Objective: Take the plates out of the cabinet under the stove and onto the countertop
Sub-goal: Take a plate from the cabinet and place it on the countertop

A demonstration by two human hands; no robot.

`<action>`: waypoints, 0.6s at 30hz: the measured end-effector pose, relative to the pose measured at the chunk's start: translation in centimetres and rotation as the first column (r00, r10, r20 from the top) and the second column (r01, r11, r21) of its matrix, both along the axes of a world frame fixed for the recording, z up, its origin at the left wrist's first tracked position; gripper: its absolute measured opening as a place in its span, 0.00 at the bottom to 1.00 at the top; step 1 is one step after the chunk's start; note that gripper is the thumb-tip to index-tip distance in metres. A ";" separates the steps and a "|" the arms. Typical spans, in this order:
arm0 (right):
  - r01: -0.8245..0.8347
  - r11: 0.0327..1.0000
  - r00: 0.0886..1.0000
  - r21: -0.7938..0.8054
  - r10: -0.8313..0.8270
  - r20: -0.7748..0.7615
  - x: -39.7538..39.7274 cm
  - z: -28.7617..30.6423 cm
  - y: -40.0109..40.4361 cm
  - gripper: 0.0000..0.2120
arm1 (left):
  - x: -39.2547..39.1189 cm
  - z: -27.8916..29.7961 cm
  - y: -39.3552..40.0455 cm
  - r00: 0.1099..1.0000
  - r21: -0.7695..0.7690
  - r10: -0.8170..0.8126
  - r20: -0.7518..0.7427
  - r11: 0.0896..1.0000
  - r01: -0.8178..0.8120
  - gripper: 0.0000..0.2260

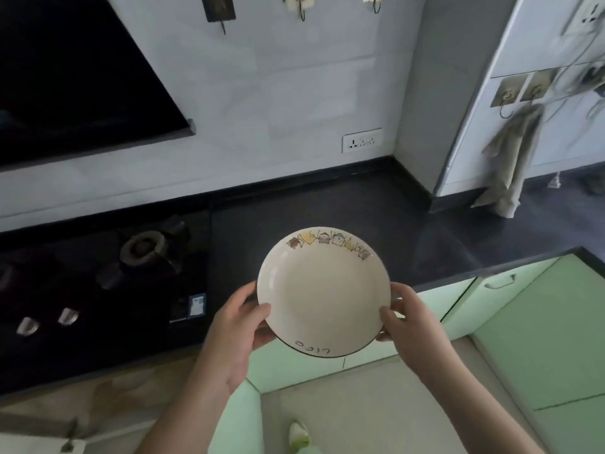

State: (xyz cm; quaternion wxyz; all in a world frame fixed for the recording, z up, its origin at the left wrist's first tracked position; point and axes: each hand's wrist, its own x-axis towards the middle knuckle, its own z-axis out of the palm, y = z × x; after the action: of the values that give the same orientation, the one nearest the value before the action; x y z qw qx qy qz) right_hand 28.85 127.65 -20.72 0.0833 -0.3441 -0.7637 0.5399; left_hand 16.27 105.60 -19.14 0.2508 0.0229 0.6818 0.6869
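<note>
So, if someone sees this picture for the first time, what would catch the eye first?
First, the cream plate with small cartoon figures on its far rim, held in the centre by the left hand and right hand above the dark countertop. Then the black stove on the left.

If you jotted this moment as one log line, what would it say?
step: carrying plate | hands: left hand and right hand grip opposite rims | plate: above dark countertop edge, not set down | stove: left
</note>
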 end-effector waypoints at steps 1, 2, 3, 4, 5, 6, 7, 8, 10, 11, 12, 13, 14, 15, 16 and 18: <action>-0.007 1.000 1.000 0.014 0.007 0.017 -1.4 -0.2 0.1 0.15 | -1.3 -0.4 -0.1 1.000 0.014 0.008 0.008 1.000 -0.008 0.16; -0.013 0.999 0.999 0.029 0.013 0.034 -2.8 -0.4 0.2 0.15 | -2.6 -0.7 -0.1 1.000 0.020 0.013 0.015 1.000 -0.014 0.16; -0.024 0.999 0.998 0.046 0.022 0.051 -4.3 -0.5 0.2 0.15 | -3.9 -1.0 -0.1 0.999 0.024 0.021 0.025 0.999 -0.022 0.17; -0.035 0.997 0.997 0.065 0.031 0.066 -5.8 -0.6 0.2 0.15 | -5.2 -1.3 -0.1 0.999 0.028 0.031 0.036 0.999 -0.032 0.17; -0.042 0.996 0.997 0.074 0.037 0.074 -7.3 -0.8 0.3 0.15 | -6.5 -1.5 0.0 0.998 0.029 0.041 0.047 0.999 -0.043 0.17; -0.045 0.996 0.996 0.072 0.040 0.075 -8.7 -0.9 0.4 0.15 | -7.7 -1.8 0.1 0.997 0.023 0.055 0.057 0.998 -0.056 0.18; -0.049 0.997 0.996 0.066 0.044 0.074 -10.1 -1.2 0.5 0.15 | -9.0 -2.1 0.1 0.995 0.014 0.071 0.066 0.997 -0.072 0.18; -0.056 0.996 0.996 0.062 0.051 0.073 -11.5 -1.5 0.5 0.16 | -10.2 -2.4 0.1 0.994 0.009 0.086 0.074 0.996 -0.087 0.17; -0.067 0.996 0.996 0.065 0.062 0.071 -14.0 -2.4 0.4 0.17 | -12.7 -2.9 0.0 0.990 0.003 0.108 0.091 0.994 -0.109 0.16; -0.069 0.995 0.995 0.069 0.064 0.071 -15.1 -3.0 0.4 0.17 | -13.8 -3.2 0.0 0.988 -0.009 0.119 0.096 0.993 -0.118 0.16; -0.071 0.995 0.995 0.070 0.066 0.075 -16.2 -3.5 0.3 0.18 | -14.9 -3.5 0.0 0.987 -0.027 0.127 0.099 0.992 -0.125 0.16; -0.074 0.995 0.994 0.064 0.068 0.082 -17.1 -4.0 0.3 0.18 | -15.8 -3.8 0.1 0.986 -0.044 0.132 0.103 0.991 -0.128 0.16; -0.078 0.995 0.993 0.056 0.072 0.089 -17.9 -4.5 0.3 0.18 | -16.7 -4.2 0.2 0.985 -0.054 0.132 0.109 0.990 -0.127 0.16; -0.082 0.995 0.993 0.051 0.077 0.095 -18.6 -5.0 0.5 0.18 | -17.4 -4.7 0.3 0.985 -0.060 0.130 0.116 0.990 -0.124 0.16; -0.085 0.995 0.992 0.045 0.080 0.101 -19.4 -5.5 0.7 0.18 | -18.1 -5.2 0.4 0.984 -0.068 0.131 0.124 0.990 -0.123 0.16; -0.090 0.996 0.991 0.013 0.089 0.103 -21.0 -6.7 1.4 0.19 | -19.5 -6.5 0.6 0.980 -0.086 0.145 0.139 0.987 -0.134 0.15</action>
State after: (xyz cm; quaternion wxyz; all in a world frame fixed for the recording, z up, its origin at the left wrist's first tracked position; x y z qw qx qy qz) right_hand 7.81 129.03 -27.40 0.0229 -0.3359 -0.7862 0.5182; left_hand -3.20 106.22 -25.68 0.2517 -0.0845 0.6873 0.6762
